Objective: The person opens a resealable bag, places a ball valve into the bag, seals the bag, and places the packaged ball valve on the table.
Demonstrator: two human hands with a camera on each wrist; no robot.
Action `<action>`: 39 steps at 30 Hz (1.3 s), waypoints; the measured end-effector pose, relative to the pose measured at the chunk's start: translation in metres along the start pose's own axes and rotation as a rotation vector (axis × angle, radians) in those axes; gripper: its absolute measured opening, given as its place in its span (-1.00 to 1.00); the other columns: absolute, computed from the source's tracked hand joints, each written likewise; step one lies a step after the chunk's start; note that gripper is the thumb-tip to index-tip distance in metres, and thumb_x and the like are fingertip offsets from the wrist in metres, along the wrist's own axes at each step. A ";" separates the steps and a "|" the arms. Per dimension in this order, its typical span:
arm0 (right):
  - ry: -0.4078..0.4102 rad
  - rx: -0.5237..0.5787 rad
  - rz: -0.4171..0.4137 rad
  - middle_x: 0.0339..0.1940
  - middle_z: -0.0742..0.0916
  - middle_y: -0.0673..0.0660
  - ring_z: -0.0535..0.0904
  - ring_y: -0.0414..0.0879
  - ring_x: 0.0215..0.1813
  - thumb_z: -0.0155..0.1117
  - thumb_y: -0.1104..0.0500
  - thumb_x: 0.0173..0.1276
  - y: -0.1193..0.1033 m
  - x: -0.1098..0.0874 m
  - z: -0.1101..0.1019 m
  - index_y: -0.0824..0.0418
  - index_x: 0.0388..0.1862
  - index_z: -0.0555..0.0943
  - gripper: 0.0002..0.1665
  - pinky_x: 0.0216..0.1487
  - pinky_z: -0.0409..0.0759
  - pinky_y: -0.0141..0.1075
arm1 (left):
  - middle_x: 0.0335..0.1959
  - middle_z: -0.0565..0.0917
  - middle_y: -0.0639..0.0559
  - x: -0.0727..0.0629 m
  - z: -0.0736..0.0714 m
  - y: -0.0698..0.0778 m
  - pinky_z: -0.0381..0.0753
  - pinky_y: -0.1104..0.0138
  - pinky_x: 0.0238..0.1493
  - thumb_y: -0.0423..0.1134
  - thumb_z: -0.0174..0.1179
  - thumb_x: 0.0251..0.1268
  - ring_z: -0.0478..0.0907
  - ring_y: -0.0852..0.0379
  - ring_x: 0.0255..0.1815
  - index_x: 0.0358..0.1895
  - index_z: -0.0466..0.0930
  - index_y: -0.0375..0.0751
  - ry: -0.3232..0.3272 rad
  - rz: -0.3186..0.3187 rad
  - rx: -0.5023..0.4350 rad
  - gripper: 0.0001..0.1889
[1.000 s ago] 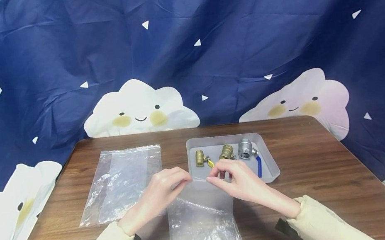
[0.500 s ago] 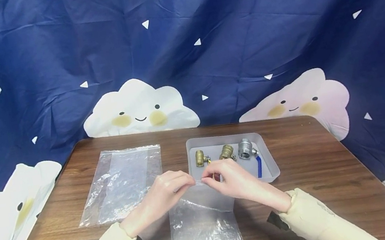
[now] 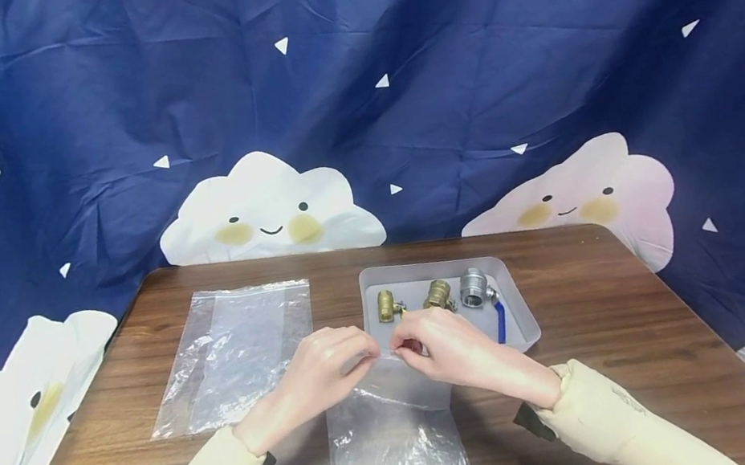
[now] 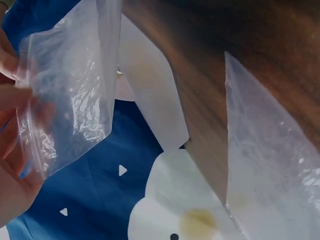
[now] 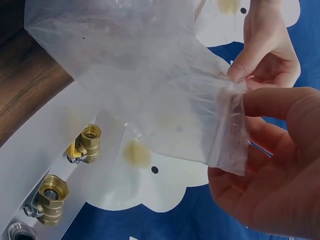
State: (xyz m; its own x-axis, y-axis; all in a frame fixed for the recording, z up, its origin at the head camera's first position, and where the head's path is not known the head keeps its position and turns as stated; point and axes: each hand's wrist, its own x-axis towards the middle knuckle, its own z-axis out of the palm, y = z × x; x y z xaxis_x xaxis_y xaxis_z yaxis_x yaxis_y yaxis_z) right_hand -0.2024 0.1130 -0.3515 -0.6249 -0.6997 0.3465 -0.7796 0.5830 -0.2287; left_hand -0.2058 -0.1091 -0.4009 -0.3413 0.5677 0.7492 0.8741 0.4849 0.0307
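Both hands hold the mouth of a clear zip bag (image 3: 400,456) that hangs down over the near edge of the table. My left hand (image 3: 324,366) pinches its top edge on the left, while my right hand (image 3: 445,347) pinches it a short way to the right. In the right wrist view, thumb and fingers of the right hand (image 5: 280,165) grip the bag's zip strip (image 5: 230,125), with the left hand (image 5: 272,55) close by on the same edge. The left wrist view shows the bag (image 4: 75,90) spread beside fingers. Nothing is visible inside it.
A second clear bag (image 3: 245,350) lies flat on the wooden table (image 3: 600,326) at left. Behind the hands, a pale plastic tray (image 3: 526,314) holds a small brass ball valve (image 3: 386,307), a larger brass valve (image 3: 437,294) and a silver valve (image 3: 474,288) with a blue handle.
My right hand has moved left, nearer to the left hand, along the bag's mouth. The left hand has shifted slightly right. Tray and flat bag stay put.
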 end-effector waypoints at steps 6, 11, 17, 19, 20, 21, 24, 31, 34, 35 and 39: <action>0.034 -0.020 0.000 -0.52 0.62 -0.08 0.49 -0.27 -0.43 0.33 0.29 0.18 0.001 0.001 0.002 0.08 -0.39 0.68 -0.91 -0.41 0.43 -0.54 | -0.37 0.71 0.27 0.006 0.002 0.001 0.56 0.51 -0.31 -0.29 0.47 -0.01 0.62 0.35 -0.37 -0.34 0.67 0.03 -0.022 -0.004 0.063 -0.81; 0.044 -0.022 -0.001 -0.50 0.63 -0.08 0.54 -0.22 -0.41 0.35 0.26 0.18 0.002 0.001 0.004 0.07 -0.39 0.68 -0.92 -0.39 0.45 -0.53 | -0.46 0.66 0.27 0.010 0.002 0.003 0.49 0.53 -0.43 -0.27 0.49 -0.02 0.55 0.36 -0.50 -0.42 0.63 0.03 -0.016 -0.002 0.081 -0.81; 0.052 0.010 -0.007 -0.47 0.67 -0.10 0.59 -0.24 -0.40 0.38 0.22 0.26 0.005 0.002 0.005 0.06 -0.37 0.70 -0.95 -0.38 0.50 -0.55 | -0.46 0.69 0.23 0.010 0.002 0.002 0.50 0.57 -0.47 -0.27 0.52 -0.06 0.56 0.34 -0.53 -0.42 0.68 -0.01 -0.027 -0.030 0.049 -0.82; 0.050 0.023 -0.011 -0.46 0.69 -0.10 0.58 -0.26 -0.40 0.39 0.20 0.28 0.007 0.001 0.006 0.06 -0.36 0.71 -0.96 -0.37 0.51 -0.55 | -0.44 0.71 0.22 0.009 0.002 0.002 0.53 0.58 -0.44 -0.28 0.51 -0.04 0.59 0.34 -0.51 -0.39 0.69 -0.02 -0.028 -0.042 0.018 -0.83; 0.048 0.027 -0.014 -0.46 0.69 -0.09 0.58 -0.27 -0.40 0.39 0.19 0.29 0.007 0.001 0.005 0.06 -0.36 0.71 -0.96 -0.37 0.51 -0.55 | -0.43 0.72 0.21 0.009 0.003 0.002 0.54 0.59 -0.42 -0.29 0.50 -0.03 0.59 0.34 -0.50 -0.38 0.70 -0.03 -0.028 -0.046 0.001 -0.84; 0.046 0.031 -0.015 -0.46 0.69 -0.10 0.57 -0.29 -0.40 0.39 0.18 0.30 0.008 0.001 0.005 0.06 -0.36 0.72 -0.96 -0.36 0.51 -0.55 | -0.43 0.73 0.20 0.009 0.003 0.002 0.55 0.59 -0.40 -0.30 0.49 -0.03 0.60 0.33 -0.49 -0.38 0.71 -0.04 -0.026 -0.048 -0.013 -0.84; 0.043 0.042 -0.011 -0.47 0.69 -0.09 0.54 -0.32 -0.41 0.38 0.18 0.31 0.009 0.001 0.005 0.06 -0.37 0.72 -0.95 -0.36 0.50 -0.56 | -0.41 0.74 0.18 0.008 0.004 0.002 0.58 0.59 -0.36 -0.31 0.49 -0.03 0.63 0.32 -0.46 -0.37 0.72 -0.06 -0.013 -0.043 -0.047 -0.85; 0.063 0.071 0.056 -0.51 0.69 -0.10 0.53 -0.35 -0.43 0.42 0.24 0.23 0.005 0.002 0.005 0.07 -0.41 0.72 -0.94 -0.37 0.50 -0.57 | -0.39 0.76 0.20 0.006 0.002 0.003 0.57 0.56 -0.34 -0.34 0.49 -0.05 0.65 0.32 -0.39 -0.38 0.72 -0.06 0.022 -0.010 -0.055 -0.84; 0.078 0.069 0.087 -0.53 0.69 -0.10 0.55 -0.36 -0.43 0.42 0.25 0.20 0.004 0.002 0.004 0.07 -0.44 0.72 -0.92 -0.37 0.51 -0.57 | -0.37 0.76 0.22 0.006 0.002 0.005 0.56 0.56 -0.34 -0.34 0.49 -0.04 0.66 0.33 -0.36 -0.38 0.72 -0.04 0.018 -0.002 -0.059 -0.84; 0.081 0.068 0.094 -0.53 0.69 -0.10 0.56 -0.35 -0.43 0.42 0.25 0.19 0.004 0.002 0.004 0.07 -0.45 0.72 -0.91 -0.37 0.52 -0.57 | -0.37 0.76 0.23 0.006 0.002 0.005 0.56 0.56 -0.34 -0.34 0.48 -0.03 0.65 0.33 -0.36 -0.38 0.71 -0.04 0.016 -0.001 -0.059 -0.84; 0.074 0.065 0.111 -0.53 0.69 -0.10 0.57 -0.33 -0.44 0.41 0.24 0.19 0.002 0.002 0.002 0.07 -0.45 0.72 -0.93 -0.37 0.52 -0.57 | -0.38 0.74 0.21 0.006 0.002 0.004 0.60 0.54 -0.30 -0.35 0.47 -0.01 0.66 0.32 -0.36 -0.36 0.70 -0.05 0.009 -0.020 -0.056 -0.84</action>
State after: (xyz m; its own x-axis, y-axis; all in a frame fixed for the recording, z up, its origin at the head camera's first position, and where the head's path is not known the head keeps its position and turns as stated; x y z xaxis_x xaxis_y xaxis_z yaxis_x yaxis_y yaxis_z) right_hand -0.2055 0.1115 -0.3532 -0.7047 -0.5983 0.3814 -0.7082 0.6257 -0.3269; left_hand -0.2047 -0.1024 -0.3973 -0.3559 0.5519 0.7541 0.8851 0.4580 0.0825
